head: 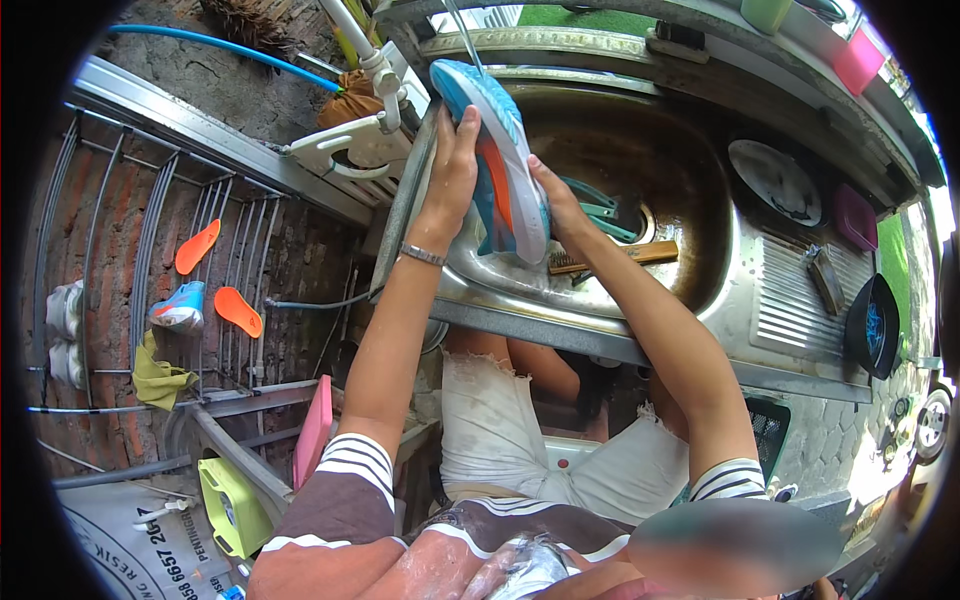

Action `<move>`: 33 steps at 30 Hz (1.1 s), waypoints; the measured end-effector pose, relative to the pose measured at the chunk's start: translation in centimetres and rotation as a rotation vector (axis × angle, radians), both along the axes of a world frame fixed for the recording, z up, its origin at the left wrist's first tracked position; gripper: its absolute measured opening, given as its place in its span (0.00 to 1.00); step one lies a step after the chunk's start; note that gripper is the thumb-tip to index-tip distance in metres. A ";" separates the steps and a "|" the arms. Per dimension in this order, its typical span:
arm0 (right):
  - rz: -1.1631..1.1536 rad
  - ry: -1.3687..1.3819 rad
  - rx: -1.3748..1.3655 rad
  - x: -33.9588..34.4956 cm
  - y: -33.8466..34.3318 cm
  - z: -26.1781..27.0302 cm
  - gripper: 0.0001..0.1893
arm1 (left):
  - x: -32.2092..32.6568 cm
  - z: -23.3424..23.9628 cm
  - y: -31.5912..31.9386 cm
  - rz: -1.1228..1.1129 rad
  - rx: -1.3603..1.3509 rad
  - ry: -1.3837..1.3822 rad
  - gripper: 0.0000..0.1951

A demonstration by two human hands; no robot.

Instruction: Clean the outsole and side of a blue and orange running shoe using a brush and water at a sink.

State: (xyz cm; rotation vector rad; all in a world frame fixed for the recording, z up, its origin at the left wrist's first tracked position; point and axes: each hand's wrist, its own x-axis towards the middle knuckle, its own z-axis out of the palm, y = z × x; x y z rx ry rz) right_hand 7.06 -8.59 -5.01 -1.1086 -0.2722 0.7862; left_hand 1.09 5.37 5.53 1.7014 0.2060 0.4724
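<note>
A light blue running shoe [506, 165] with an orange stripe and a white sole is held over the left part of a stainless steel sink [592, 135]. My left hand [454, 169] grips its left side, and my right hand [561, 201] holds the right side near its lower end. A stream of water comes down at the shoe's upper end. In the basin, right of my right hand, lie a wooden-handled brush [649, 253] and green plastic brushes or handles [600, 210], partly hidden by my right forearm.
Left, a metal rack [157, 217] holds the other blue shoe [180, 307], orange insoles [238, 311], an olive cloth [161, 375] and pale shoes [66, 311]. Right of the basin are a round plate-like dish [775, 182], another brush [828, 281], a pink container [855, 217] and a black bowl [872, 326].
</note>
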 end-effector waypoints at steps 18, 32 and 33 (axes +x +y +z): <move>-0.214 -0.187 -0.019 0.5 -1.1 2.1 0.36 | 5.9 1.0 -0.8 -0.080 -0.260 -0.134 0.29; -0.197 0.146 0.100 2.0 -1.7 1.4 0.47 | 6.9 7.1 0.8 0.474 -0.435 -0.613 0.31; -0.198 0.148 0.103 1.9 -1.7 1.5 0.47 | 6.7 7.7 1.3 0.513 -0.418 -0.603 0.32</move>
